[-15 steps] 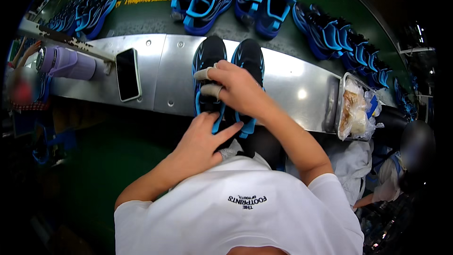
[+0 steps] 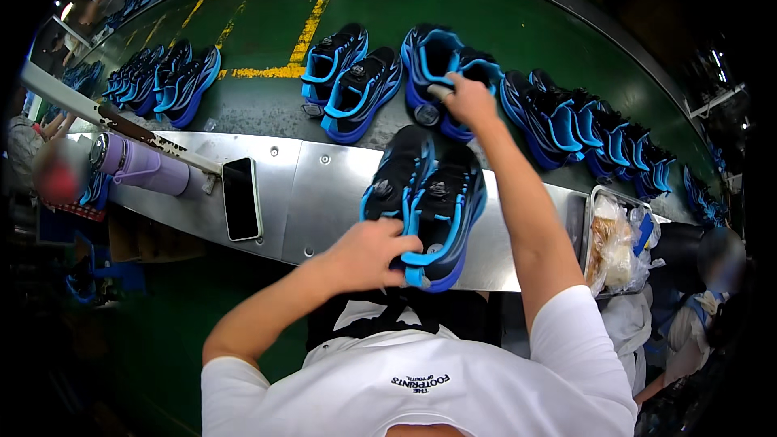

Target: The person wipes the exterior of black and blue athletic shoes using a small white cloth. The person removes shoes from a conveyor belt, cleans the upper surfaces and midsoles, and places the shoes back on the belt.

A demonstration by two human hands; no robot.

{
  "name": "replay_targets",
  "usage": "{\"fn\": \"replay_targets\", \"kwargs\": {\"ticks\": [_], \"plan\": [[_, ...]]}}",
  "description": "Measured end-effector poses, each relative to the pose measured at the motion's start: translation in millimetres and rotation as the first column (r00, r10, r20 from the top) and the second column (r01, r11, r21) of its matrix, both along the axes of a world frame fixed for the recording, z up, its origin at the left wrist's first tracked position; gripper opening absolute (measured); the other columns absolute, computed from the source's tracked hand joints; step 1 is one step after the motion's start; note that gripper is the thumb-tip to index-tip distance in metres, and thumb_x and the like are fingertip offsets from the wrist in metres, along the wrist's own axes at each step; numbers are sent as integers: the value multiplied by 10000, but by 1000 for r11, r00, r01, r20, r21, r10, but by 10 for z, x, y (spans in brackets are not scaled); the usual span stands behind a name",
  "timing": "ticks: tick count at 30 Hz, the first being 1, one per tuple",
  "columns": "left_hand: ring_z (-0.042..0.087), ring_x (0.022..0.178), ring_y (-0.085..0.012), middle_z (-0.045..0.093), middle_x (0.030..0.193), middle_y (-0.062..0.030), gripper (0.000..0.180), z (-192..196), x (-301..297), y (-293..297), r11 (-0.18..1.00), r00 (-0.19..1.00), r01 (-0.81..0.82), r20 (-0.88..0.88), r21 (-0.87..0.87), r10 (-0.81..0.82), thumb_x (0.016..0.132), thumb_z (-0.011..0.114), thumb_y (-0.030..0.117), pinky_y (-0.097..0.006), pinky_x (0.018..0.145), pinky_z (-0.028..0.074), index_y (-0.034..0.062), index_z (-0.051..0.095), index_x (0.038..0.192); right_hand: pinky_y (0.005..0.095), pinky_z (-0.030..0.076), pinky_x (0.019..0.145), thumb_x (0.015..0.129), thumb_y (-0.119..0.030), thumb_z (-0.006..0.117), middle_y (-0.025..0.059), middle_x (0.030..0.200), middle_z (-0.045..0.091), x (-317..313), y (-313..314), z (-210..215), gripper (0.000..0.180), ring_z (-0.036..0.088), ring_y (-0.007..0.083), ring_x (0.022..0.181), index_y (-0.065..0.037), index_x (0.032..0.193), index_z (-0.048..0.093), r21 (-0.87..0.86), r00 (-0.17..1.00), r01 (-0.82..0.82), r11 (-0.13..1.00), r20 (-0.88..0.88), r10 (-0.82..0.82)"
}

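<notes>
A pair of black sneakers with blue trim and purple-blue soles, a left sneaker (image 2: 402, 170) and a right sneaker (image 2: 458, 231), sits at the near edge of the metal ledge, toes pointing away. My left hand (image 2: 363, 253) is closed around their heels, thumb and fingers at the collars. Stretched forward, my right hand (image 2: 472, 103) grips the heel collars of a matching pair, whose far-left sneaker (image 2: 415, 91) and far-right sneaker (image 2: 455, 128) rest on the green belt. Pale covers wrap some right fingertips. Part of that pair is hidden behind my hand.
More sneakers (image 2: 362, 89) stand on the green belt (image 2: 267, 105), with further rows (image 2: 558, 117) right and left. On the metal ledge (image 2: 324, 194) lie a phone (image 2: 241, 198) and a lilac tumbler (image 2: 150, 167) by a worn bar (image 2: 121, 121). A tray of bagged items (image 2: 619, 239) sits right.
My right hand has left the near sneakers and reached forward to the pair on the belt. The near pair has shifted right and toward me, still in my left hand. The view has tilted up.
</notes>
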State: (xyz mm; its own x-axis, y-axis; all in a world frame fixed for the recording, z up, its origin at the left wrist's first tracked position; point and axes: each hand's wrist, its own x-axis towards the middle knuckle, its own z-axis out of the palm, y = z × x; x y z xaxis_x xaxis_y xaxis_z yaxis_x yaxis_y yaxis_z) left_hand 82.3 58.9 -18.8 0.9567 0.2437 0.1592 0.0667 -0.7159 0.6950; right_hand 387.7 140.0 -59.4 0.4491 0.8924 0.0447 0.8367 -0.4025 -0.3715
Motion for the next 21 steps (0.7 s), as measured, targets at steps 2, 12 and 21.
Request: {"fn": "replay_targets", "kwargs": {"ticks": [2,12,21], "plan": [[605,815,-327,578,860,-96,385,-102,74,308,996,997,78,-7,39,-78,694,789,373,-429,672,492,157,647,979,453,512,848,835,-588,630,192,1036,692,236,-10,182,546,652,367,1008,-132,1132,673,121,998,12,993,-61,-5],[625,873,-348,638,897,-151,478,-200,395,1792,905,939,-292,-88,311,333,695,796,470,-416,767,498,107,691,988,282,452,713,878,-476,667,34,793,656,1298,-499,350,467,561,128,753,-28,1007,695,164,923,84,983,-383,-15],[584,1062,-322,618,1131,-154,404,-530,27,1553,727,803,-591,338,349,490,793,691,140,-424,921,457,78,622,1186,416,493,656,762,-289,764,176,812,649,-276,-1436,579,289,622,360,758,-53,904,679,71,940,-307,949,-136,314]]}}
